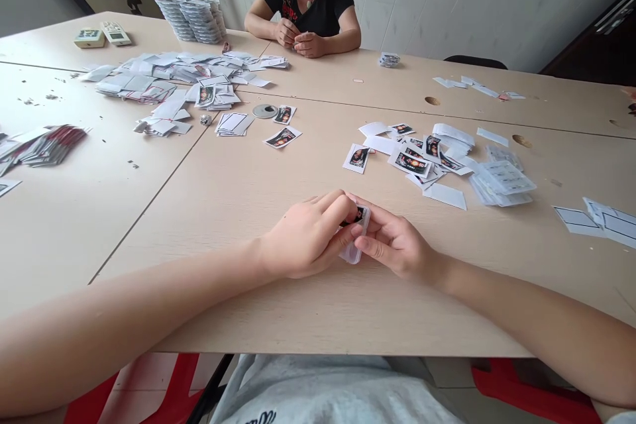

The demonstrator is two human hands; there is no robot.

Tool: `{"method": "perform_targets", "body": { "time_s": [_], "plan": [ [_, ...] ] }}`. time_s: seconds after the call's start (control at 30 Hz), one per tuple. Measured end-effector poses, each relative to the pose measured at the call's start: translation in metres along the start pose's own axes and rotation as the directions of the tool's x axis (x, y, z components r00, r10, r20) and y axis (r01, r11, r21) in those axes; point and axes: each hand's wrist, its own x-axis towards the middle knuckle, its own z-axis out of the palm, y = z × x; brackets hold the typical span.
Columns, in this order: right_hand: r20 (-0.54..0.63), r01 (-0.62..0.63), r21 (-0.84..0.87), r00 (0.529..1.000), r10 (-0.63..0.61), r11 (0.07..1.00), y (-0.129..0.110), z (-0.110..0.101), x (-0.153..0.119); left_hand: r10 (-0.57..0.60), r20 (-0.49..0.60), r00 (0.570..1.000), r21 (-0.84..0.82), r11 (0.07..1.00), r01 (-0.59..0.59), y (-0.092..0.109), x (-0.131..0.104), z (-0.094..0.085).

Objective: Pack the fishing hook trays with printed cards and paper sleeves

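Note:
Over the near middle of the table I hold a small clear plastic case between both hands. A dark printed card lies at its upper part. My left hand is closed, its thumb and curled index finger at the card; its other fingertips are hidden. My right hand grips the case from the right, thumb on the near side and fingers along the far edge. Just beyond my hands is a loose pile of printed cards, and to the right of it stand stacked clear cases.
A large heap of white cards spreads over the left side, with a grey disc beside it. Tall stacked cases stand at the back left. Across the table sits a co-worker, hands together. Blank cards lie at right.

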Motion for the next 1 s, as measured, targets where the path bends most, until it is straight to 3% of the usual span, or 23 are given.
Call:
{"method": "perform_targets", "body": {
  "time_s": [0.23,0.63,1.0],
  "plan": [
    [-0.032,-0.006,-0.093,0.999,0.003,0.996,0.0001,0.0003,-0.0012,0.122,-0.074,0.99,0.148,0.983,-0.11,0.0037,-0.001,0.0053],
    [-0.086,-0.025,-0.092,0.996,0.017,0.995,-0.0053,0.0015,0.0,0.141,0.025,0.99,0.013,0.99,-0.141,-0.0031,0.0012,-0.0003],
    [-0.126,-0.047,-0.091,0.991,0.035,0.995,-0.0035,0.0009,-0.001,0.1,-0.032,0.994,-0.054,0.993,-0.102,-0.0057,0.0019,0.0037]
  ]
}}
